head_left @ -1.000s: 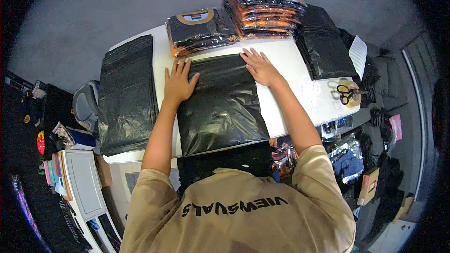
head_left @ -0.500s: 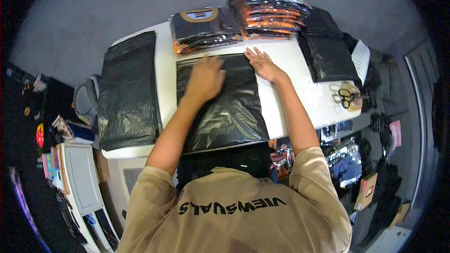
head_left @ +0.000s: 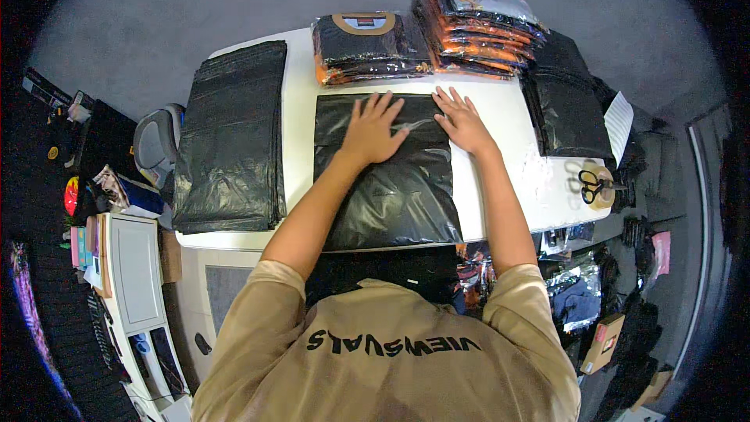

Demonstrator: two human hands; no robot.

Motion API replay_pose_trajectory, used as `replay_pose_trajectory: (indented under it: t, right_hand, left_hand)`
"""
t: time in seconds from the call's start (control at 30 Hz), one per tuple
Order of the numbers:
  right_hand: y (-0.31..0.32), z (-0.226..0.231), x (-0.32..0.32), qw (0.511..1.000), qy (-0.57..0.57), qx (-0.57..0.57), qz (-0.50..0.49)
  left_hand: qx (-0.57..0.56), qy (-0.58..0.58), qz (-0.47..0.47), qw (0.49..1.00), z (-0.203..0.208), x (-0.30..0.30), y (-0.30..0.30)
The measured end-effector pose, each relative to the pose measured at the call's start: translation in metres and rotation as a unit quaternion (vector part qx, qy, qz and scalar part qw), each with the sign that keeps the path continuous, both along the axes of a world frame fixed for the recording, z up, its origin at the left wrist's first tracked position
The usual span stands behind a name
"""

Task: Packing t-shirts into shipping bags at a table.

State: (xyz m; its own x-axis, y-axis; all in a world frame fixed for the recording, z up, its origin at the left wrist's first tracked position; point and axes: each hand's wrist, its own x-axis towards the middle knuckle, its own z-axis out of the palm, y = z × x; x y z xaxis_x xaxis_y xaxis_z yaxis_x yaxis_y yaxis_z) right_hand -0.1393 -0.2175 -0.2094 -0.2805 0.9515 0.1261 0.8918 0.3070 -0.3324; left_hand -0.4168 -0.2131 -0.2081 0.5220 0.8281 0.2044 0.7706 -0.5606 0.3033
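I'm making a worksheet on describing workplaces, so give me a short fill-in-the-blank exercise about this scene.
1. The left hand, fingers spread, lies on a plastic bag coloured ____.
2. The right hand is at the bag's far ____ corner.
3. The shorter stack of wrapped garments stands to the ____ of the taller stack.
4. The bare surface of the table is ____.

Missing words: black; right; left; white.
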Motion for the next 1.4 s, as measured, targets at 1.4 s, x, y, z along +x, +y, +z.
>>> replay_pose_trajectory:
  t: [1.4]
  right_hand:
    - [-0.024, 0.047, -0.138, 0.994, 0.008, 0.015, 0.107]
  left_hand:
    - [0.071, 0.080, 0.117, 0.987, -0.001, -0.097, 0.009]
